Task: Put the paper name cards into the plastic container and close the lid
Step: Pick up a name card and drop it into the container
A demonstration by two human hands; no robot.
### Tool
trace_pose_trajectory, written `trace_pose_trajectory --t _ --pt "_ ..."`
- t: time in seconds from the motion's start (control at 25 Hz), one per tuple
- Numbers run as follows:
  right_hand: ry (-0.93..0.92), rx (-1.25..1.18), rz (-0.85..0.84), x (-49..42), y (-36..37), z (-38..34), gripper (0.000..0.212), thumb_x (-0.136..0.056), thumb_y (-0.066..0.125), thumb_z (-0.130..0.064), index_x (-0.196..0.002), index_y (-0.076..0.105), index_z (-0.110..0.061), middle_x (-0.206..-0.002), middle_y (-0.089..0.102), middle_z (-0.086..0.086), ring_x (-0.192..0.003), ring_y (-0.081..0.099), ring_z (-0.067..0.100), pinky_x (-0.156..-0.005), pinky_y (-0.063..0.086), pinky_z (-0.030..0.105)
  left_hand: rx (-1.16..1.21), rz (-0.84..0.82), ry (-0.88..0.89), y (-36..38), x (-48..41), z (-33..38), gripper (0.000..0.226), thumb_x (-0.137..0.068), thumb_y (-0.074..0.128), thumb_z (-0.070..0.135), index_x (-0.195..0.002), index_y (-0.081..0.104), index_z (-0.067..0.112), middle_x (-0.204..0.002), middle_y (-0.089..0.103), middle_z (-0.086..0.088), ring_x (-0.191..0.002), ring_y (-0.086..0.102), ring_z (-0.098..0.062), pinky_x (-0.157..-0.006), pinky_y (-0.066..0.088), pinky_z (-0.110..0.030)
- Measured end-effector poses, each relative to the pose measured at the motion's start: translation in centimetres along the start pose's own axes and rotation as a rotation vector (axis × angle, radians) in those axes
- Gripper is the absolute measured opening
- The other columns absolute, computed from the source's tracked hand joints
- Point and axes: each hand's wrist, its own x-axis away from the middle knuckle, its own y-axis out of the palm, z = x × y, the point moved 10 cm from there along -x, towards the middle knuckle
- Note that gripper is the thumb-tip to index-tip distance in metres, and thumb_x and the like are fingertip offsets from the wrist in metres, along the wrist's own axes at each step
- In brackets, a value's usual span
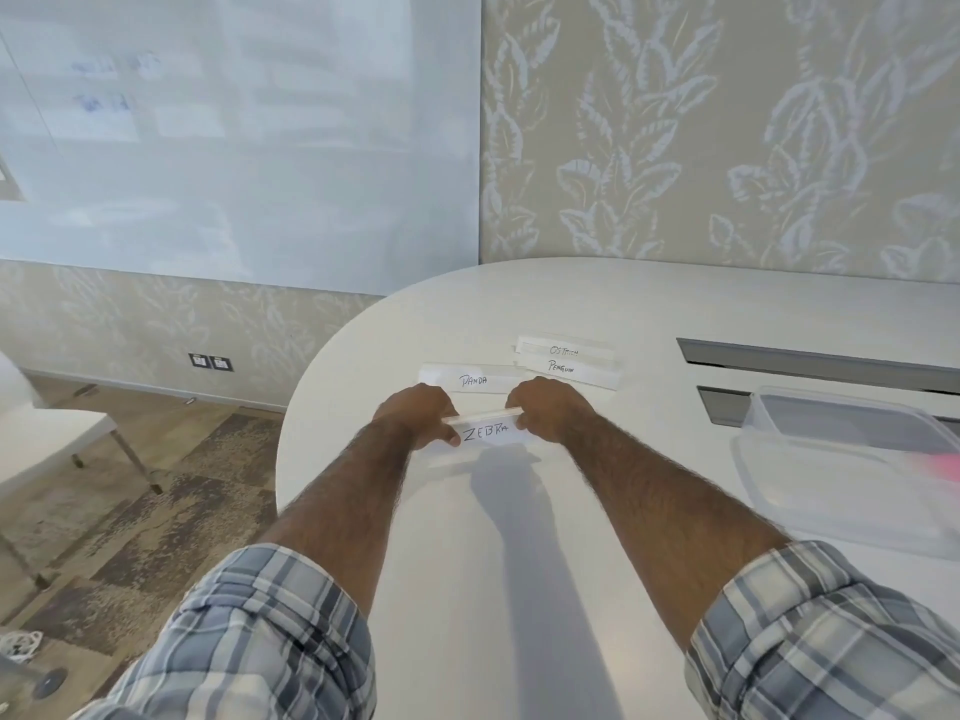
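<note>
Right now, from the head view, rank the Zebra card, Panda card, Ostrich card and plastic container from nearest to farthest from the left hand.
1. Zebra card: pinched by the left hand, straight ahead of the person.
2. Panda card: lying just beyond the hand.
3. Ostrich card: farther back and to the right.
4. plastic container: far over on the right side.

Both hands (485, 415) pinch the ZEBRA card (485, 433) above the white table (649, 314).

Head view, forward-down over table (675, 314)
</note>
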Motion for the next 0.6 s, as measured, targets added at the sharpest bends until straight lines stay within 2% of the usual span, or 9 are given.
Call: trace_pose_trajectory --t 0.08,0.2,0.36,0.6 --pt "0.024 0.017 0.034 1.0 -1.8 0.9 0.034 -0.089 0.06 -0.02 -0.123 0.062 -0.023 -0.126 0.062 0.0 -0.118 0.056 0.023 -0.094 0.044 0.035 -0.012 0.016 0.034 -1.3 0.1 1.7 0.049 -0.073 0.081 0.042 -0.12 0.07 0.031 -0.114 0.07 0.011 -0.103 0.063 -0.017 -0.079 0.048 -0.031" --pt "0.074 0.048 0.075 3.0 -4.3 2.9 0.032 -0.09 0.06 -0.02 -0.122 0.063 -0.024 -0.125 0.062 0.001 -0.117 0.056 0.023 -0.094 0.044 0.035 -0.037 0.044 0.102 -3.0 0.2 5.1 0.045 -0.074 0.08 0.042 -0.117 0.072 0.033 -0.107 0.072 0.008 -0.098 0.064 -0.018 -0.077 0.049 -0.03" --pt "0.156 0.062 0.112 6.2 -7.1 6.3 0.034 -0.089 0.062 -0.02 -0.123 0.063 -0.024 -0.123 0.063 0.004 -0.113 0.059 0.025 -0.093 0.046 0.035 -0.047 0.07 0.183 -4.0 0.3 10.3 0.043 -0.074 0.08 0.042 -0.115 0.072 0.033 -0.107 0.072 0.007 -0.101 0.065 -0.02 -0.078 0.05 -0.03" --pt "0.259 0.089 0.168 12.2 -11.0 14.1 0.03 -0.087 0.063 -0.022 -0.116 0.066 -0.025 -0.114 0.067 0.002 -0.105 0.062 0.024 -0.088 0.049 0.035 -0.066 0.089 0.304 -4.6 0.2 20.8 0.042 -0.074 0.079 0.041 -0.116 0.073 0.037 -0.101 0.071 0.008 -0.093 0.063 -0.019 -0.069 0.043 -0.028"
